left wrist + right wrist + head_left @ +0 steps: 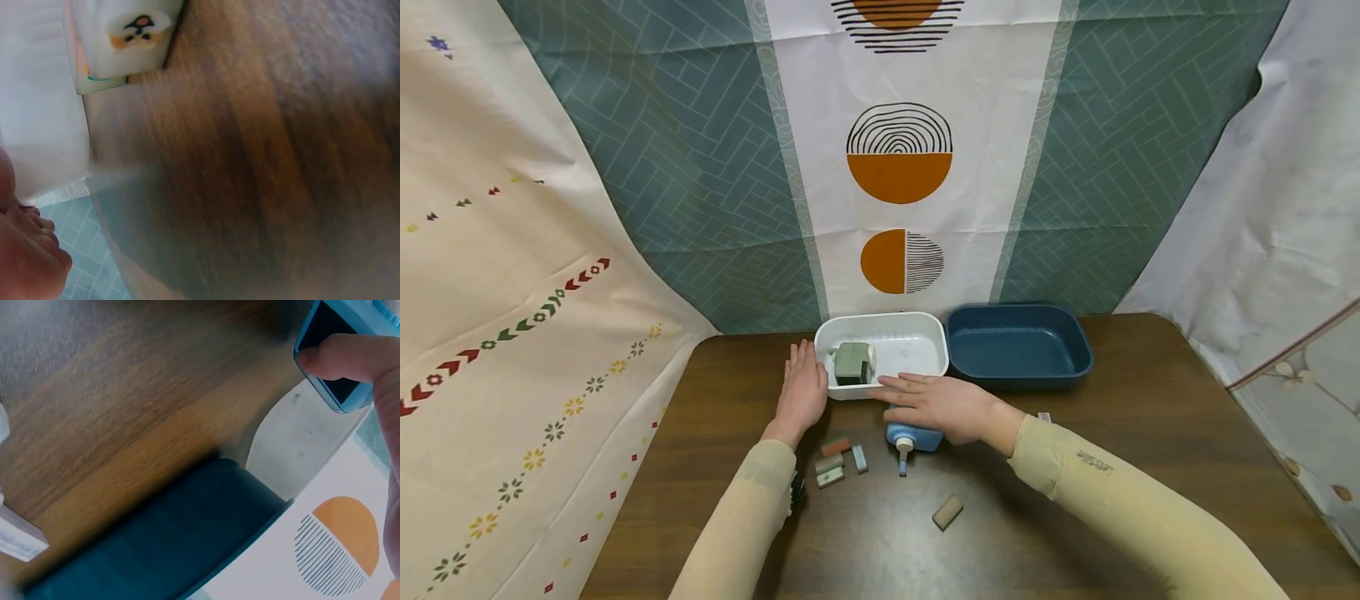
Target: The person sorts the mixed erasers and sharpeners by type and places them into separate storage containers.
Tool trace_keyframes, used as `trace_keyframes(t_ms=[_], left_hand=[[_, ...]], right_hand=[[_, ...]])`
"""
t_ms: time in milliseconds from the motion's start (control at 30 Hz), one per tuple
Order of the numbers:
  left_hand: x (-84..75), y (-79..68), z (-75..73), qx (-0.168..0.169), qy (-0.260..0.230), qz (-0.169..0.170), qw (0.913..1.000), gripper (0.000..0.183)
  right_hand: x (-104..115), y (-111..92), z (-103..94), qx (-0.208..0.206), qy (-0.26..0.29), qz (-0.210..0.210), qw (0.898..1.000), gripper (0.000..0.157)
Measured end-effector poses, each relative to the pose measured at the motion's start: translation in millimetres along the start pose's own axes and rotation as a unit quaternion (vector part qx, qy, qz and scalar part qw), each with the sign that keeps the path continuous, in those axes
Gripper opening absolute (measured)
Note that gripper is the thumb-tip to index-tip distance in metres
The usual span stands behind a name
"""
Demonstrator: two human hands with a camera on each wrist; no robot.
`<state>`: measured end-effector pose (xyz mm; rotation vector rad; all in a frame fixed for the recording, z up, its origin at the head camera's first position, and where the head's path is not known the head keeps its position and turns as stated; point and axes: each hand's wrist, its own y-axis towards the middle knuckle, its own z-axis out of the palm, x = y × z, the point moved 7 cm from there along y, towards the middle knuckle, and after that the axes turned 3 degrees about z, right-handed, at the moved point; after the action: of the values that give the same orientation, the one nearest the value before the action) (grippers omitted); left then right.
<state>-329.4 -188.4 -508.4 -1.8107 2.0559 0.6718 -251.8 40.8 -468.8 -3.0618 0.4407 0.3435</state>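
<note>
My left hand (805, 387) rests with straight fingers along the left side of a white bin (917, 386). Inside that bin lies a boxy green thing (852, 363) with a pale end. My right hand (936, 406) reaches leftward over a blue bottle (927, 440) with a white cap and thin nozzle; its extended fingers reach the bin's front rim. From the right wrist, one digit crosses the dark panel of the blue bottle (350, 315); whether it presses there I cannot tell. Only part of the left hand (28, 253) shows in the left wrist view.
A dark blue bin (1018, 381) stands right of the white one, against the patterned cloth wall. Several small coloured blocks (831, 463) lie near my left forearm. A brown block (947, 512) sits nearer the front. A small pale piece (1045, 417) is beside my right sleeve.
</note>
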Motion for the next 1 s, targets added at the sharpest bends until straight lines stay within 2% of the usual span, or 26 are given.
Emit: trace_keyframes(t_ms=[167, 267, 367, 567, 1000], left_hand=[[-0.4, -0.1, -1.5, -0.004, -0.001, 0.001, 1.0, 0.059], [-0.7, 0.1, -1.9, -0.006, -0.001, 0.003, 1.0, 0.058], [-0.7, 0.0, -1.4, -0.004, -0.001, 0.001, 1.0, 0.058], [0.4, 0.1, 0.6, -0.001, -0.003, -0.002, 1.0, 0.059], [0.6, -0.6, -0.4, -0.003, -0.002, 0.001, 1.0, 0.059]], right_hand=[[-4.4, -1.2, -5.6, 0.006, 0.064, 0.049, 0.997, 0.092], [-7.3, -2.6, -13.2, -0.012, 0.111, 0.079, 0.991, 0.097], [-8.3, -3.8, -20.7, -0.037, 0.14, 0.09, 0.985, 0.096], [-10.4, -5.1, -23.7, -0.051, 0.141, 0.101, 0.983, 0.096], [-20.8, -17.1, -33.5, -0.08, 0.142, 0.157, 0.974, 0.091]])
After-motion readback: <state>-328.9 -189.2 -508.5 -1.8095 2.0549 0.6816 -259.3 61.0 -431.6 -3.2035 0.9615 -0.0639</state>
